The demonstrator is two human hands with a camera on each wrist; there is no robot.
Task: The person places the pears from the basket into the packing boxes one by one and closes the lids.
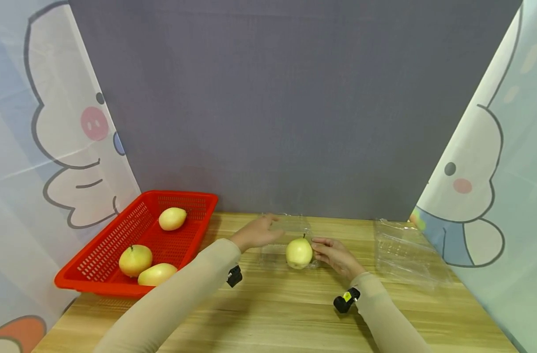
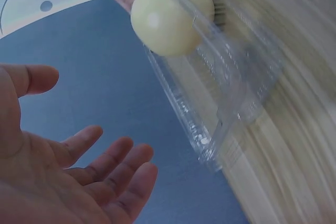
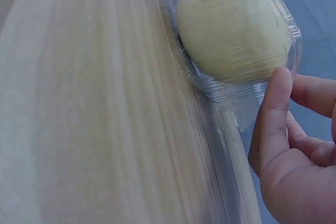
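Note:
A round yellow pear [image 1: 299, 253] with a dark stem sits in a clear plastic box [image 2: 181, 108] at the back middle of the table. At the box's right end, my right hand [image 1: 334, 255] pinches the plastic edge. In the right wrist view its thumb [image 3: 278, 98] lies on the wall close beside the pear, the other fingers behind it. My left hand [image 1: 257, 233] reaches over the box's left side in the head view. Its fingers [image 2: 123, 174] are spread and relaxed, apart from the box in the left wrist view, with nothing in them.
To the left stands a red plastic basket [image 1: 107, 286] holding three yellow fruits [image 1: 136, 261]. Another clear plastic box [image 1: 405, 255] lies at the right on the wooden table [image 1: 277, 314]. A dark grey panel [image 1: 268, 113] rises behind the table, with printed cloths at both sides.

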